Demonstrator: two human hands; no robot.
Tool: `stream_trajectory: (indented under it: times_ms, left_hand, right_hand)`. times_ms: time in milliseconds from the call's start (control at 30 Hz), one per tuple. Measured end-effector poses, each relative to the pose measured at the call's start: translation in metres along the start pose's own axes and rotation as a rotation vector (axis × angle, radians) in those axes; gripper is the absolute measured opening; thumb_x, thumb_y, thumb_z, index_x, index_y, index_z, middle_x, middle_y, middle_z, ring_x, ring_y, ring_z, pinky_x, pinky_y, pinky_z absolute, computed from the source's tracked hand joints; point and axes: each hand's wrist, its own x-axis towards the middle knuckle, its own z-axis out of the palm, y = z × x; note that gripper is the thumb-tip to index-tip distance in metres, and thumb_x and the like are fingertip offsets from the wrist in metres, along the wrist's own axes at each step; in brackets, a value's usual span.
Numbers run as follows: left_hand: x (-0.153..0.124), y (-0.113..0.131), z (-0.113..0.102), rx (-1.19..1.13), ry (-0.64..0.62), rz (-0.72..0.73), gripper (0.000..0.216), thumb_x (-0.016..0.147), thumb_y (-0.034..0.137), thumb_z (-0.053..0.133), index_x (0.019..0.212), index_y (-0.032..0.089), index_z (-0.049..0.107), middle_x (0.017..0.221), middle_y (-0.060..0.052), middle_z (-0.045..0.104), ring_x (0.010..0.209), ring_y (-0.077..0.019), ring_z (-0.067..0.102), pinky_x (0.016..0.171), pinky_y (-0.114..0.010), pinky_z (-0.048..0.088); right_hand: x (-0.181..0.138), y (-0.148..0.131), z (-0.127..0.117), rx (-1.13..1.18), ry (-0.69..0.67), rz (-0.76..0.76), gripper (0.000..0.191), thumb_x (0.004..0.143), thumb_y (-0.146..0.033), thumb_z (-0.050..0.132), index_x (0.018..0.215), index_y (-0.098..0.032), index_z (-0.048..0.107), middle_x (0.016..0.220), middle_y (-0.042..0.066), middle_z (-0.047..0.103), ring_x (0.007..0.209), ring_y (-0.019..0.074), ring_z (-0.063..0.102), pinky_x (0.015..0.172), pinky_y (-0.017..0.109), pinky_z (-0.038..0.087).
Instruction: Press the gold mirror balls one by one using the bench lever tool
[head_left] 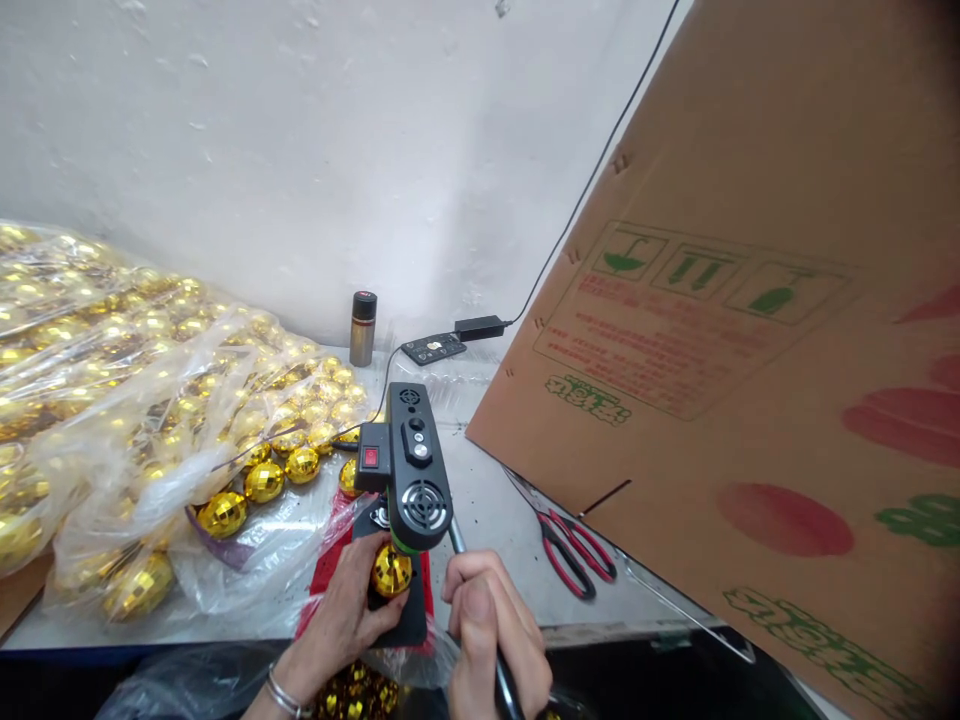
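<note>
My left hand (341, 625) pinches a small gold faceted ball (391, 570) and holds it under the head of a black benchtop machine (411, 470) with a red switch. The ball rests on the machine's black base plate. My right hand (491, 630) is closed around the machine's lever handle (499, 670), which rises to the machine's right side. A bracelet sits on my left wrist.
Clear plastic bags of gold balls (135, 400) cover the table's left side, with several loose ones near the machine. Red-handled scissors (574, 550) lie to the right. A big tilted cardboard box (750, 380) fills the right. A metal canister (362, 328) and power adapter (478, 327) stand by the wall.
</note>
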Motion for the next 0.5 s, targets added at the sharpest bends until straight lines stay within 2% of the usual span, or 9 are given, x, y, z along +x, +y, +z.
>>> stream_trajectory:
  times_ms: [100, 233, 333, 500]
  left_hand:
    - [0.001, 0.003, -0.001, 0.004, -0.016, -0.011, 0.05, 0.081, 0.032, 0.076, 0.129, 0.019, 0.067, 0.121, -0.015, 0.076, 0.108, -0.0346, 0.07, 0.096, -0.054, 0.06]
    - [0.0, 0.0, 0.0, -0.008, -0.025, -0.011, 0.055, 0.079, 0.029, 0.076, 0.133, 0.021, 0.065, 0.128, -0.015, 0.074, 0.112, -0.0345, 0.069, 0.1, -0.054, 0.058]
    - [0.0, -0.003, 0.001, -0.017, -0.041, -0.003, 0.055, 0.081, 0.03, 0.074, 0.134, 0.021, 0.063, 0.129, -0.015, 0.073, 0.115, -0.0348, 0.068, 0.102, -0.054, 0.057]
    - [-0.001, -0.004, 0.001, 0.0, -0.059, -0.008, 0.05, 0.084, 0.03, 0.072, 0.133, 0.021, 0.062, 0.125, -0.015, 0.071, 0.112, -0.0337, 0.066, 0.1, -0.054, 0.057]
  right_hand:
    - [-0.014, 0.011, 0.001, -0.038, 0.022, -0.037, 0.037, 0.106, -0.01, 0.042, 0.073, -0.022, 0.049, 0.071, -0.002, 0.054, 0.064, 0.0123, 0.052, 0.066, 0.029, 0.041]
    - [-0.032, 0.027, 0.003, -0.089, 0.066, -0.028, 0.037, 0.107, -0.015, 0.04, 0.072, -0.023, 0.051, 0.072, -0.002, 0.059, 0.066, 0.0147, 0.054, 0.085, 0.037, 0.05]
    - [-0.039, 0.035, 0.004, -0.075, 0.088, -0.026, 0.038, 0.109, -0.019, 0.039, 0.074, -0.024, 0.053, 0.071, -0.003, 0.061, 0.064, 0.0144, 0.055, 0.094, 0.04, 0.051]
    - [-0.041, 0.039, 0.005, -0.096, 0.102, -0.045, 0.041, 0.112, -0.024, 0.036, 0.074, -0.024, 0.051, 0.069, -0.004, 0.058, 0.062, 0.0129, 0.055, 0.095, 0.036, 0.051]
